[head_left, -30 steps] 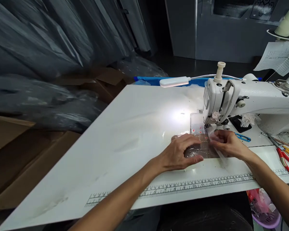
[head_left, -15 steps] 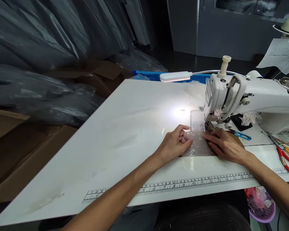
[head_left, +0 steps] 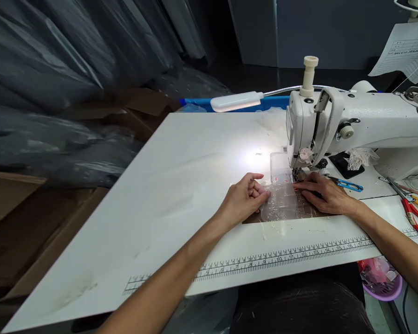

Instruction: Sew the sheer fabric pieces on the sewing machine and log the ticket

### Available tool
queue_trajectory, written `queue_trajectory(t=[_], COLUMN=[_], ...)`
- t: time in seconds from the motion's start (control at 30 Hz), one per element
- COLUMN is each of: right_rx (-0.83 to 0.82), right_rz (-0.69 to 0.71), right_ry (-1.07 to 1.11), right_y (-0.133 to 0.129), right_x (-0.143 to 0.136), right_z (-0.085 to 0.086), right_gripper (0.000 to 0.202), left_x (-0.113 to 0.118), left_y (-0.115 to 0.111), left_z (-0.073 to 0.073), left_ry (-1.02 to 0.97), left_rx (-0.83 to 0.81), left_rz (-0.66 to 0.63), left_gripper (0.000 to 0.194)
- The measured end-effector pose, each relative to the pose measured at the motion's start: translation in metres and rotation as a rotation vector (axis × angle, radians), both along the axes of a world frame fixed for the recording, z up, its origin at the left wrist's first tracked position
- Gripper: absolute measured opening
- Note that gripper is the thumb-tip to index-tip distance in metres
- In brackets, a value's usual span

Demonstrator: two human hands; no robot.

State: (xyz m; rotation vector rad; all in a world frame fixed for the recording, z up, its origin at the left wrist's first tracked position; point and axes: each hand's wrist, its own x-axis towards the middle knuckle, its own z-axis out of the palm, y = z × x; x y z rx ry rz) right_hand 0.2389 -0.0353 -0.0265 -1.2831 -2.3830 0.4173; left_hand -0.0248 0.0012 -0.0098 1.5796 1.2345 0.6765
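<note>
A thin see-through sheet (head_left: 279, 204) lies in front of the needle of the white sewing machine (head_left: 310, 125), partly over brown tape-like strips on the table. At its left edge my left hand (head_left: 249, 197) is curled, thumb and fingers pinching the clear edge. My right hand (head_left: 323, 192) rests palm down to the right of the presser foot, fingers somewhat spread, fingertips on the sheet's right side. Small red marks show on the sheet near the needle. Blue thread snips (head_left: 349, 184) lie just behind my right hand.
Red-handled scissors (head_left: 409, 211) lie at the table's right. A white lamp (head_left: 237, 101) hangs over the back edge. The printed ruler (head_left: 257, 262) runs along the front. A purple basket (head_left: 385, 291) is below; cardboard boxes (head_left: 31, 236) are at left.
The view has shifted, so the machine appears higher and further left. More of the brown strip shows under the clear sheet, to the left and right. Both hands keep nearly the same pose.
</note>
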Motion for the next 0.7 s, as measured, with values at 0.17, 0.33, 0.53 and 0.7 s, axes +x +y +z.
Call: queue_trajectory(t=[0.17, 0.33, 0.53, 0.7], right_rx=[0.105, 0.082, -0.054, -0.030], right_rz=[0.059, -0.005, -0.045, 0.000], right_ry=[-0.122, -0.197, 0.054, 0.087], right_y=[-0.005, -0.008, -0.010, -0.010], right_x=[-0.011, -0.021, -0.007, -0.004], right_z=[0.005, 0.009, 0.006, 0.006], right_gripper=[0.038, 0.037, 0.038, 0.035], left_x=[-0.001, -0.002, -0.001, 0.002], left_y=[0.000, 0.000, 0.001, 0.001], left_z=[0.002, 0.001, 0.003, 0.006], left_ry=[0.002, 0.021, -0.011, -0.048], left_rx=[0.012, 0.019, -0.038, -0.076], left_rz=[-0.037, -0.057, -0.046, 0.006], left_gripper=[0.055, 0.065, 0.074, 0.066])
